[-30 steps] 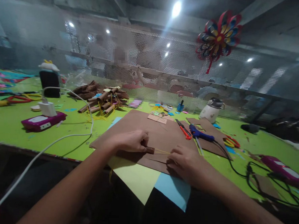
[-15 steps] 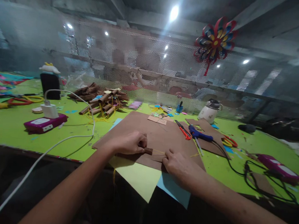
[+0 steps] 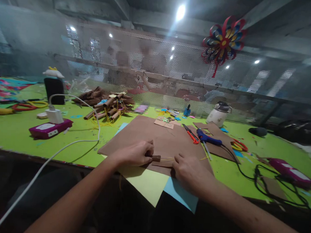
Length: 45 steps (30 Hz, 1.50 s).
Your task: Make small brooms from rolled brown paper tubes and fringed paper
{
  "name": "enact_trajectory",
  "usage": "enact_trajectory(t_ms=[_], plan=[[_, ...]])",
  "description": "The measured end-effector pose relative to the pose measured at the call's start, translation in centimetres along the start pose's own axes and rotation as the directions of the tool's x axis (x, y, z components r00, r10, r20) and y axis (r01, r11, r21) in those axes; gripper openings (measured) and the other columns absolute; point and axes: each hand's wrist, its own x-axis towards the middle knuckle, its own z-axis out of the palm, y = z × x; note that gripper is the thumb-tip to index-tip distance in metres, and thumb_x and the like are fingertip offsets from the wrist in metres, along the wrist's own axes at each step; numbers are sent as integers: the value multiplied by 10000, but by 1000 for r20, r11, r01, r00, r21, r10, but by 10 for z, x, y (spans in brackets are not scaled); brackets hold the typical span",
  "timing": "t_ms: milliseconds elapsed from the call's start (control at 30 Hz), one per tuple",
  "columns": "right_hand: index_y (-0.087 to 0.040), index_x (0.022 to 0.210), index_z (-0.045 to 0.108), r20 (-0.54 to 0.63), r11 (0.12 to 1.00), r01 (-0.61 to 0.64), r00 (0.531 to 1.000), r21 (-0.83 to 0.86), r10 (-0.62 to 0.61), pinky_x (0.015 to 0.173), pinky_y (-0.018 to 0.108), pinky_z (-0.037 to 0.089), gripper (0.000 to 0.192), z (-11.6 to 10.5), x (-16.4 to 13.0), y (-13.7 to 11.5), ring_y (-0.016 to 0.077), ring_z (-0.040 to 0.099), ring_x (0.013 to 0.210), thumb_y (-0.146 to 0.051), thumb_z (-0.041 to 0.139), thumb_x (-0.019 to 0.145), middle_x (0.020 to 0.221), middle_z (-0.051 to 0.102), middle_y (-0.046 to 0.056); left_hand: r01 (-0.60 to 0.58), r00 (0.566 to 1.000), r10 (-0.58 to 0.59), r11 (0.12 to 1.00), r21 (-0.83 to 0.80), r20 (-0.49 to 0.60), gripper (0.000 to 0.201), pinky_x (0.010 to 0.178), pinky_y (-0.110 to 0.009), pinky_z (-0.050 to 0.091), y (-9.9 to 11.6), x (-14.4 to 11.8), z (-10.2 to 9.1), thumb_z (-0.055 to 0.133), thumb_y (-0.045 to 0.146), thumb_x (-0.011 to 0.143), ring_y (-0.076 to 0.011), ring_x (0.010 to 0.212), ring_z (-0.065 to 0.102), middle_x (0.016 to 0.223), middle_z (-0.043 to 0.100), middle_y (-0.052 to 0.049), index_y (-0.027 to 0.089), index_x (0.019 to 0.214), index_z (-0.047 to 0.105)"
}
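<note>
My left hand (image 3: 139,153) is closed around a small brown paper roll (image 3: 156,158), whose right end sticks out past the fingers. Yellow string (image 3: 167,159) runs from that end to my right hand (image 3: 187,169), which pinches it near the front of the brown cardboard sheet (image 3: 135,134). Both hands rest low over this sheet. Beneath its front edge, a pale yellow paper (image 3: 146,182) and a light blue paper (image 3: 181,193) hang over the table's edge. What lies under my left fingers is hidden.
Brown paper rolls with yellow string (image 3: 107,108) are heaped at the back left. A blue glue gun (image 3: 209,138) and orange-handled scissors (image 3: 192,134) lie right of the hands. Purple power strips (image 3: 50,128) sit at both sides. A white kettle (image 3: 219,114) stands behind.
My right hand has shifted slightly to the right. The roll has also moved a little right, and the string stays stretched between the hands.
</note>
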Motion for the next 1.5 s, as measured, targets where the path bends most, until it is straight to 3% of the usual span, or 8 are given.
enact_trajectory(t_ms=[133,200,367,567,767,1067,1233,1500], plan=[[-152,826,623,-93,994,-97,991,49,101,573,292,328,127,9,-3,-2,193,523,733,-149,499,849,834,610,86,17,1000,-17,1000,0,16,118,639,-242,378,2,-3,-2,515,270,802,-126,708,500,863,548,-25,177,730,527],[-158,842,611,-115,992,-86,989,88,96,595,286,329,132,10,-4,-2,185,513,756,-147,482,869,843,596,77,19,1000,-19,1000,-3,13,154,643,-246,376,4,-4,-3,505,304,821,-129,715,498,862,548,-27,179,733,522],[-182,828,589,-143,983,25,990,184,1,561,264,303,123,8,1,-4,140,469,674,-114,500,879,823,561,34,35,999,-35,999,-4,12,220,646,-255,375,9,-5,-4,478,372,852,-141,727,495,870,543,-40,181,748,513],[-114,832,609,-132,986,164,979,30,-159,659,300,385,124,14,10,-1,189,509,769,-57,501,856,836,608,100,21,1000,-21,999,40,2,164,676,-255,378,11,-5,-3,480,302,850,-144,756,499,864,540,-34,182,741,501],[-106,844,597,-108,977,212,971,-15,-212,631,308,386,150,15,12,0,193,500,728,-69,455,874,792,597,101,26,998,-23,998,54,-65,178,668,-250,378,10,-6,3,478,312,857,-144,755,503,856,532,-38,182,739,510],[-138,900,602,-168,982,113,982,150,-87,615,287,340,160,15,12,-2,182,488,754,-74,460,862,839,609,83,38,998,-37,999,18,-54,232,654,-252,372,15,-10,0,450,335,876,-135,729,500,854,542,-41,176,719,514],[-138,799,608,-158,971,54,987,234,-17,587,270,318,143,14,17,4,159,511,693,-111,478,851,782,628,71,84,994,-81,996,42,-70,211,646,-261,372,14,-11,2,461,335,864,-140,719,502,856,548,-45,183,732,524],[-156,813,609,31,922,-108,994,373,103,517,239,238,205,-2,27,12,124,490,591,-166,424,899,722,637,43,131,990,-127,989,63,-66,177,667,-271,390,12,-13,6,453,325,863,-161,759,513,902,557,-51,197,837,572]])
